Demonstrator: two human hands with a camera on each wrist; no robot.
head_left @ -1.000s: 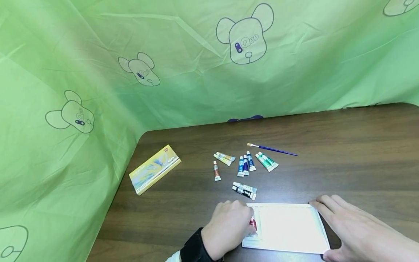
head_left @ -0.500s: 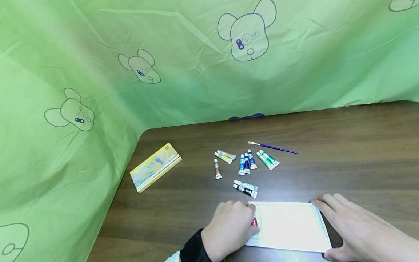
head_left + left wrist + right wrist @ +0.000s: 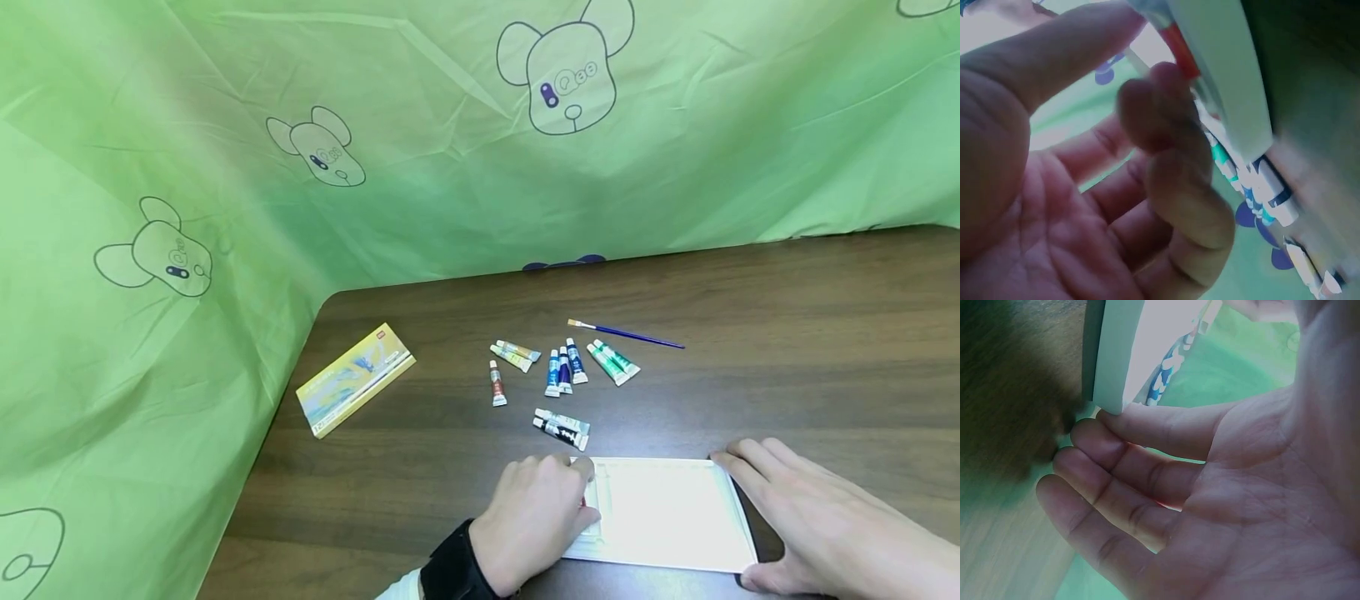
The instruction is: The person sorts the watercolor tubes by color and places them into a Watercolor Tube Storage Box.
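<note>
A shallow white tray lies at the front of the table. At its left end, my left hand has its thumb and curled index finger at opposite ends of a red paint tube, pinching it inside the tray. Only a sliver of the tube's red shows in the head view. My right hand holds the tray's right end, index fingertip at the far corner and thumb at the near one. In the right wrist view, the other fingers extend past the tray's corner.
Behind the tray lie black and pale paint tubes, a brown tube, yellow tubes, blue tubes and green tubes. A blue-handled paintbrush is farther back. A yellow box sits left; green cloth hangs behind.
My left hand has shifted slightly right over the tray's left end, covering more of the red tube. The right hand keeps its place at the other end.
</note>
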